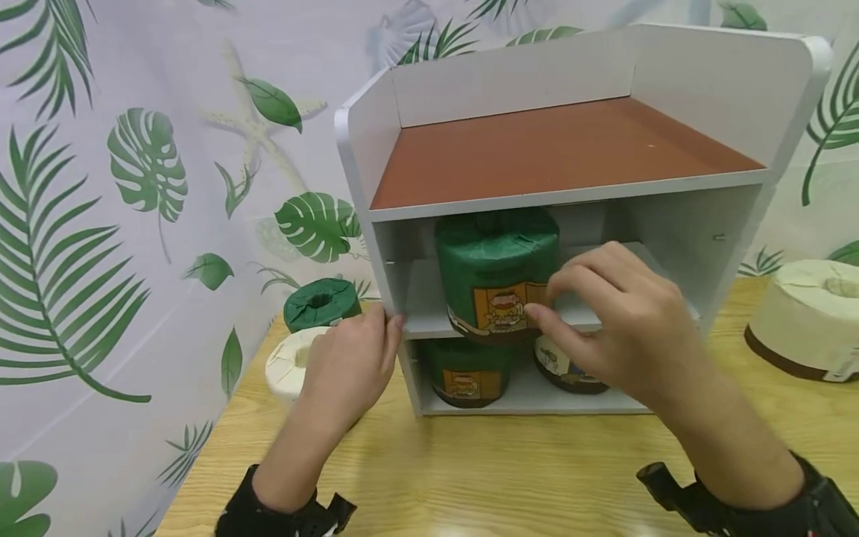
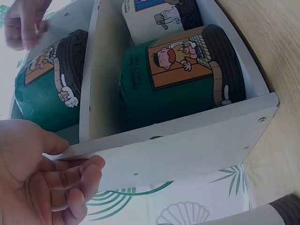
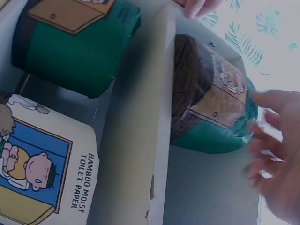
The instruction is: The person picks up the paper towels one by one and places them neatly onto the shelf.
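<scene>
A white shelf unit [image 1: 718, 82] with a brown top board stands before me. My left hand [image 1: 352, 350] grips the front edge of its left side panel [image 2: 183, 145], thumb inside and fingers outside. A wrapped green toilet roll [image 1: 499, 253] stands upright on the middle shelf. My right hand [image 1: 624, 321] is by its right front, fingers loosely bent; the right wrist view blurs them, and I cannot tell whether they touch the wrapper. Below stand another green toilet roll [image 2: 168, 70] and a cream toilet roll [image 3: 51, 164], partly hidden by the right hand in the head view.
Left of the unit, a green roll [image 1: 322, 302] and a cream roll [image 1: 288, 365] stand on the wooden table [image 1: 510, 477]. Another cream roll [image 1: 812, 321] stands at the right. A leaf-patterned cloth [image 1: 201, 179] hangs behind.
</scene>
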### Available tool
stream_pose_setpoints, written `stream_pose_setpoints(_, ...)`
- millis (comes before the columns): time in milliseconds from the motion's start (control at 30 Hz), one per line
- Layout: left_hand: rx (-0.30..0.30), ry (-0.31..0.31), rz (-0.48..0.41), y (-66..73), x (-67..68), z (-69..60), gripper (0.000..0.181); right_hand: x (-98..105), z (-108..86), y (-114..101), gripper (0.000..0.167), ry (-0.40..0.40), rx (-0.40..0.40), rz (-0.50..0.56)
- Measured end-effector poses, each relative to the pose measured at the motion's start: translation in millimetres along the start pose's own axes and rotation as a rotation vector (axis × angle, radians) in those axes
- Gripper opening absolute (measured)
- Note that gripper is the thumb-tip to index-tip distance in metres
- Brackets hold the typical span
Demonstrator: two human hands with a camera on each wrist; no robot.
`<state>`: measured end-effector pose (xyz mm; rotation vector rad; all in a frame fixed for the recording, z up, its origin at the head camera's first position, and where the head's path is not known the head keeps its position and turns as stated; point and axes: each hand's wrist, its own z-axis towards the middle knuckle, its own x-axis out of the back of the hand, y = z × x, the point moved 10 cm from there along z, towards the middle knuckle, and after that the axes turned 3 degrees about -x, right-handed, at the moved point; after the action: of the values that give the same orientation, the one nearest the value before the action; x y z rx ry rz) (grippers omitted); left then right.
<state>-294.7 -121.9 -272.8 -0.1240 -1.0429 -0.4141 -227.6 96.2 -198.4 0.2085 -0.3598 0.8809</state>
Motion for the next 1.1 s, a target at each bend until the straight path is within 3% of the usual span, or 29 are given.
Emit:
stream_pose_setpoints(133, -0.005, -0.003, -0.004, -1.3, 3.6, 1.5, 0.034, -19.9, -9.9, 13.9, 0.031, -0.192, -0.08, -0.11)
stream_pose_setpoints(233, -0.005, 0.004, -0.014, -1.4, 6.3, 2.3, 0.032, -31.1, -15.1, 17.0, 0.015, -0.234, -0.095, -0.138)
stream_pose_setpoints(367, -0.021, 0.048, -0.025, -0.8, 15.1, 1.4, 0.023, -44.1, -19.8, 14.2, 0.013, -0.273, -0.099, -0.157)
stream_pose_setpoints(467, -0.041, 0.071, -0.042, -0.6, 23.2, -1.7, 0.012, -53.8, -24.1, 13.3, 0.014, -0.322, -0.109, -0.15)
stream_pose_setpoints(600, -0.048, 0.052, -0.07, -5.6, 36.2, -4.3, 0.02, -67.9, -30.6, 19.1, 0.034, -0.456, -0.167, -0.188)
stream_pose_setpoints(667, -0.014, -0.003, -0.063, -15.5, 41.2, -5.8, 0.024, -75.6, -36.1, 24.5, 0.044, -0.552, -0.222, -0.213)
stream_pose_setpoints(800, 0.123, -0.215, -0.03, -52.1, 43.1, -13.0, 0.03, -82.2, -41.7, 29.8, 0.047, -0.67, -0.279, -0.244)
stream_pose_setpoints(933, 0.213, -0.402, -0.027, -90.1, 33.0, -21.2, 0.032, -73.1, -37.0, 27.6, 0.024, -0.611, -0.245, -0.254)
stream_pose_setpoints(1100, 0.242, -0.503, -0.044, -120.0, 8.2, -20.1, 0.033, -59.4, -32.8, 28.5, 0.005, -0.513, -0.219, -0.238)
